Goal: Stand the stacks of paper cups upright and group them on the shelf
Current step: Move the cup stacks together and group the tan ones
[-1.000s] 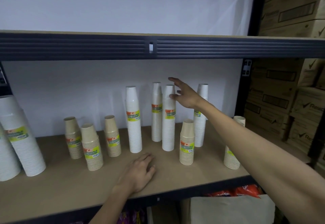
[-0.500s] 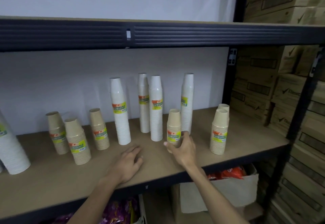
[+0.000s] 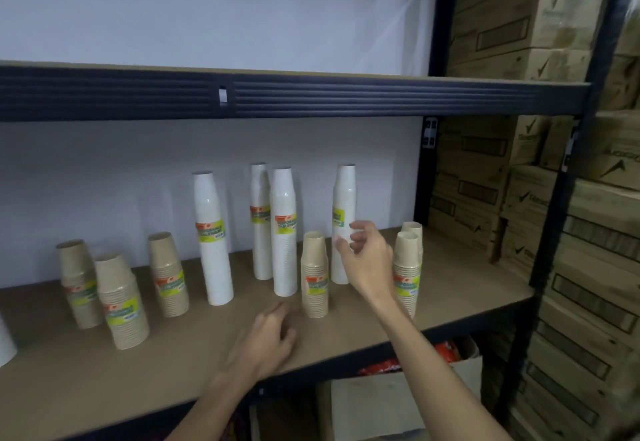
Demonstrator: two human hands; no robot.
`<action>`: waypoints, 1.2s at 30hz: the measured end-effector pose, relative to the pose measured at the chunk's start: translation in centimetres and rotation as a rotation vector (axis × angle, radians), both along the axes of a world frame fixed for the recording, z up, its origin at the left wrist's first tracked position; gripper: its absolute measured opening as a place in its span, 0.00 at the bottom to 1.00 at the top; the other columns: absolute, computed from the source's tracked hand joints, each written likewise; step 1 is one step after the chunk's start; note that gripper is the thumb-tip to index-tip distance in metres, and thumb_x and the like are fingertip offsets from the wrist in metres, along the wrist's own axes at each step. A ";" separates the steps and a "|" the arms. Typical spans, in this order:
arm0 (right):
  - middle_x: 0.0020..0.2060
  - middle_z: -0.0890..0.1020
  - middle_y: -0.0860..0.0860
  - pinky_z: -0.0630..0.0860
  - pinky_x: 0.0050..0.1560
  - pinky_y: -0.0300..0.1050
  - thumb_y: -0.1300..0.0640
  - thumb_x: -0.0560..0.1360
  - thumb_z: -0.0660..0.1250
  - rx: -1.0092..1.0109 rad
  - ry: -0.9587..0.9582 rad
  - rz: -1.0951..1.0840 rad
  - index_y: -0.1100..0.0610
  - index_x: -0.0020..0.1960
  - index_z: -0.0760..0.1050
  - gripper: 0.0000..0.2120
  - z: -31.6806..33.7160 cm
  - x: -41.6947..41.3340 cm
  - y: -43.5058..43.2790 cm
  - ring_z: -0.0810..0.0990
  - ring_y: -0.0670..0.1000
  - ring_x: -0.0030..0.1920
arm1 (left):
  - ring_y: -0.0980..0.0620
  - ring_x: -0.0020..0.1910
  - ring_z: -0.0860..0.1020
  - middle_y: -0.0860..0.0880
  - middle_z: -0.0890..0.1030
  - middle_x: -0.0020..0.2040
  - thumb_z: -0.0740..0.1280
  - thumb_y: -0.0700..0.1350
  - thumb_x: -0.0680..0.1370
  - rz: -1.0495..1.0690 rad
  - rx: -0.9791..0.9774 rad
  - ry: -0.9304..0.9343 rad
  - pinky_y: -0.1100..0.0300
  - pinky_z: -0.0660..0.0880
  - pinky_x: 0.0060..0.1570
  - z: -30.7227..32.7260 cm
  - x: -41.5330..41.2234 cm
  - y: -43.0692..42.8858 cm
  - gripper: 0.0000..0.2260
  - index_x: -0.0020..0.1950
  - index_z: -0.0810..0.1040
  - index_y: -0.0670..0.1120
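I'm looking at a tan wooden shelf [image 3: 214, 364] w/ a dark metal front rail, white wall behind, another dark-railed shelf [image 3: 311, 97] above it. To the right, past the black upright [image 3: 424, 170], cardboard boxes [image 3: 491, 198] are stacked high. Below the shelf sit a pale box or bag [image 3: 374, 409] & something red [image 3: 446, 352] (too blurred to name).

Count of cup stacks, all upright: four tall white stacks [image 3: 284, 232], spread across the middle toward the back, each w/ a yellow-green label. Six short brown stacks: three in a loose group on the left [image 3: 121, 302], one [image 3: 314, 274] in the middle front, two [image 3: 408, 267] close together on the right, one behind the other. One more white stack [image 3: 5, 343] is cut off at the left edge, so I can't judge its height.

Right hand [image 3: 367, 260] is raised in front of the rightmost tall white stack [image 3: 344, 219], fingers loosely curled & spread, holding nothing; fingertips are at or just beside that stack, contact I can't confirm. Left hand [image 3: 268, 336] is low over the shelf's front part, just in front of the middle brown stack, fingers bent, motion-blurred, gripping nothing that I can see
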State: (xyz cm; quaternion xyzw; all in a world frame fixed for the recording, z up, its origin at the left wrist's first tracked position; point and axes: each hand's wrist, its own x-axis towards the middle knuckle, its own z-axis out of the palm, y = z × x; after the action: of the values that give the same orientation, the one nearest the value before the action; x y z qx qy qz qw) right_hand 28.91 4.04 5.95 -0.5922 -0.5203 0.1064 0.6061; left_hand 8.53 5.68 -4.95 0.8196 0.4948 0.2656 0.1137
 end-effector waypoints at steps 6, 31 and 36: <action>0.63 0.71 0.57 0.74 0.53 0.48 0.44 0.73 0.72 0.041 -0.200 -0.065 0.50 0.73 0.62 0.34 7.5 1.2 5.3 0.76 0.59 0.58 | 0.51 0.54 0.76 0.54 0.77 0.58 0.59 0.49 0.77 0.055 0.000 -0.022 0.53 0.74 0.53 -0.7 0.2 0.1 0.12 0.60 0.72 0.54; 0.64 0.75 0.56 0.79 0.55 0.52 0.66 0.77 0.67 -0.155 -0.457 0.238 0.49 0.68 0.64 0.25 9.7 2.8 10.3 0.78 0.61 0.59 | 0.54 0.47 0.73 0.53 0.73 0.51 0.60 0.47 0.76 -0.031 0.002 -0.046 0.54 0.73 0.51 -1.0 0.4 0.7 0.07 0.53 0.72 0.51; 0.66 0.73 0.55 0.78 0.52 0.47 0.66 0.77 0.67 -0.146 -0.435 0.258 0.47 0.72 0.58 0.31 9.2 3.1 10.1 0.78 0.62 0.59 | 0.53 0.47 0.73 0.53 0.72 0.50 0.59 0.48 0.75 -0.018 0.003 -0.023 0.52 0.74 0.50 -0.8 0.4 0.6 0.06 0.51 0.72 0.51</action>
State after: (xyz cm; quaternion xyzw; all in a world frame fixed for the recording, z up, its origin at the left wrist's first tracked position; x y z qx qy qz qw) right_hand 32.03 14.14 15.17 -0.5721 -0.7005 0.0901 0.4169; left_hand 8.92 6.25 -5.77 0.8210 0.4858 0.2746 0.1206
